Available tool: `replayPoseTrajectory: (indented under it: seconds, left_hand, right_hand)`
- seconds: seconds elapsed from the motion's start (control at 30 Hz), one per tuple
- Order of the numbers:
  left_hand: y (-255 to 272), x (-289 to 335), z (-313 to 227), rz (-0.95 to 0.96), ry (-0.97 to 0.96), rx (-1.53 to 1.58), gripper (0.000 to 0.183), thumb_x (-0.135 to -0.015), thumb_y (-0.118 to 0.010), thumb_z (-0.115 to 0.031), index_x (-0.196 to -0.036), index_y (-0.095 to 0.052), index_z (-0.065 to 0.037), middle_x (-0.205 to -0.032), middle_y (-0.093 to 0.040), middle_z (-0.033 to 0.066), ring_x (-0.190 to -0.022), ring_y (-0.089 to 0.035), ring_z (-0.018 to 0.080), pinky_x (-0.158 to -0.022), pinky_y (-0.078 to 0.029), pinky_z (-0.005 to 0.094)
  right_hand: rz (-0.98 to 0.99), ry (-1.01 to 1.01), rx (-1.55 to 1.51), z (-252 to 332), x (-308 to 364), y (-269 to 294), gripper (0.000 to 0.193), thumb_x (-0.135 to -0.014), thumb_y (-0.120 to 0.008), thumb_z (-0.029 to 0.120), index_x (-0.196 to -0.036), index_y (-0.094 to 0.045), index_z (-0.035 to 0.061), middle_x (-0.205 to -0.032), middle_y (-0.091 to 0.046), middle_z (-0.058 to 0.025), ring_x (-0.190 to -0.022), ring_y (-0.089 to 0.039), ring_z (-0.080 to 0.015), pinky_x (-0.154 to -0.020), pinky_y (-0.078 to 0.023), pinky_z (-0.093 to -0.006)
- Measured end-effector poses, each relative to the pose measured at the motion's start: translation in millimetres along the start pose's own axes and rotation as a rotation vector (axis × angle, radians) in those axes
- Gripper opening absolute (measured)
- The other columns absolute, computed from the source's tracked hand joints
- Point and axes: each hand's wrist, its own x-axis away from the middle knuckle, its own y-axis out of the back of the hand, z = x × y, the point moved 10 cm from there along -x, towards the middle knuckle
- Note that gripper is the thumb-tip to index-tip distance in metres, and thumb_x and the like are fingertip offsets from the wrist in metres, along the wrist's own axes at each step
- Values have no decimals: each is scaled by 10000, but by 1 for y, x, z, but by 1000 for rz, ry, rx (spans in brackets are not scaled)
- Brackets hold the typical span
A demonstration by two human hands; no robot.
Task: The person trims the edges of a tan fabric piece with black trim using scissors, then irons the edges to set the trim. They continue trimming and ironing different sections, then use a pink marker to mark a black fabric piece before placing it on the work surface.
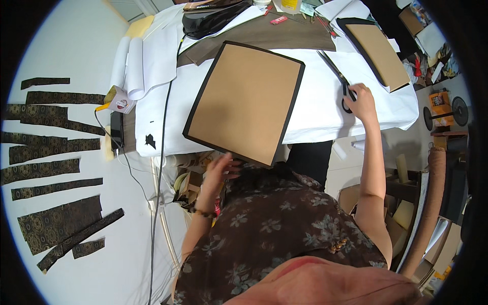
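Observation:
A large tan board [246, 99] with black edging lies at an angle across the white-covered table, its near corner reaching past the front edge. Just below its near left edge is my left hand [217, 175], slightly blurred, fingers apart and holding nothing. At the right of the table my right hand [363, 103] has its fingers closed on the black handles of the scissors [333, 67]. Their blades point away toward the back left and rest on the white cloth. Farther right lies a narrower tan board [378, 53] with a black edge.
Rolled white paper [136, 68] and a small box [121, 99] sit at the table's left. A black cable [166, 112] runs over the front edge. Behind are a black bag-like object [211, 23] and grey-brown material [300, 34]. Dark patterned strips [46, 170] lie far left.

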Motion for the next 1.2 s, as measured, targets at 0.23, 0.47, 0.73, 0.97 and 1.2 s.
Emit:
replayPoseTrajectory:
  seconds: [0.23,0.47,0.73,0.97,1.2]
  left_hand:
    - [-42,-10,-8,-17,-89,474,210,-872,-667,-103,-1050,-603,-12,-964,-661,56,-878,-650,218,-768,-538,363]
    - [-5,-10,-23,-87,-165,236,239,-790,-615,24,-1028,-627,22,-959,-674,76,-870,-640,183,-776,-511,310]
    - [59,-4,-112,-227,-363,-267,580,-819,-695,-125,-1257,-341,12,-1140,-610,196,-1044,-608,254,-835,-520,364]
    - [33,40,-197,-909,-528,-1473,775,-707,-819,-313,-1287,-427,20,-1063,-607,183,-1004,-584,392,-786,-504,423]
    - [-107,-24,-150,-170,-872,-1504,710,-900,-612,-415,-1476,-337,-105,-1538,-269,182,-1432,-206,396,-1146,-163,566]
  right_hand:
    - [120,114,-279,77,-74,-47,525,-839,-687,432,-1139,-657,2,-1143,-654,-181,-1060,-623,-310,-924,-482,-382]
    - [327,114,-370,96,-90,-100,601,-876,-589,569,-1106,-668,19,-914,-700,-186,-859,-682,-310,-785,-519,-395]
    - [316,217,-259,146,-104,-41,399,-893,-621,426,-894,-716,38,-698,-682,-134,-676,-677,-262,-677,-522,-377]
    - [-513,715,-196,266,-313,-11,358,-871,-660,390,-926,-663,36,-776,-669,-127,-695,-665,-299,-677,-544,-383]
    - [-136,870,-199,366,-442,-77,458,-688,-699,19,-1132,-592,57,-1161,-619,-180,-1101,-580,-349,-910,-477,-427]
